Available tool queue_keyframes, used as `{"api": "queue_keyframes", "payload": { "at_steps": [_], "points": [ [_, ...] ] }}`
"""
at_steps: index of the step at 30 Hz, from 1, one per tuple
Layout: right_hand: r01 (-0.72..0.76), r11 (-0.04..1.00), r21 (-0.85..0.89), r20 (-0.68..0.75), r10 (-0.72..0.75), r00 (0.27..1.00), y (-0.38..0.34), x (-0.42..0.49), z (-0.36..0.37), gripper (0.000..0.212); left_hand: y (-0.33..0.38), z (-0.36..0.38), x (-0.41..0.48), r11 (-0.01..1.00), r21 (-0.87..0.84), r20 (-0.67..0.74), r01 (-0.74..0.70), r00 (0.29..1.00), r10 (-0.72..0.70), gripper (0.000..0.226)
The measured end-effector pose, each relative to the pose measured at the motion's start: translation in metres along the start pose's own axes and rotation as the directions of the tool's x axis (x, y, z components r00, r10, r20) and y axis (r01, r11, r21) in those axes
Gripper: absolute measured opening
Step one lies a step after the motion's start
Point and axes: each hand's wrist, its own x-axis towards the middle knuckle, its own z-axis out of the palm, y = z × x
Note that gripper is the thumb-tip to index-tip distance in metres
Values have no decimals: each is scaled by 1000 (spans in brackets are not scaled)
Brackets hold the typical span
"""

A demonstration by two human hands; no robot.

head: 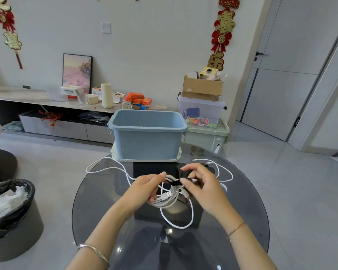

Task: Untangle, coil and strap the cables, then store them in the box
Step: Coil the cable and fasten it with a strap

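Head view: left hand (144,187) is gripping the coiled white cable bundle (168,200) over the centre of the round dark glass table (98,201). Its fingers are curled round the loops, likely to stop them springing apart. Right hand (201,189) is pinching the short black fabric strap (175,183) lying across the bundle's 12 o'clock edge, probably for wrapping it. 1 slack loop is drooping toward 6 o'clock, and a white plug is showing mid-bundle. A loose white cable (105,168) is lying at 10 o'clock, a second loose white cable (225,172) at 2 o'clock. The open blue plastic box (147,141) is sitting at 12 o'clock, within reach for stowing.
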Motion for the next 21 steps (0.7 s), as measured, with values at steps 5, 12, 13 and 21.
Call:
{"api": "queue_keyframes", "payload": {
  "at_steps": [5,12,13,21],
  "points": [
    [-59,982,179,-79,74,994,3,4,-11,16,-1,-2,-1,1000,-11,5,-20,1000,20,41],
    [6,999,-45,-226,-16,974,6,2,-14,14,-2,-1,-1,999,-49,47,-3,999,6,41],
    [7,995,-95,-241,-30,970,7,1,-15,14,-2,-1,-1,998,-66,61,0,998,4,38],
    [-166,962,214,-15,174,985,11,5,-12,11,0,-1,-4,957,-287,212,43,977,20,30]
  ]
}}
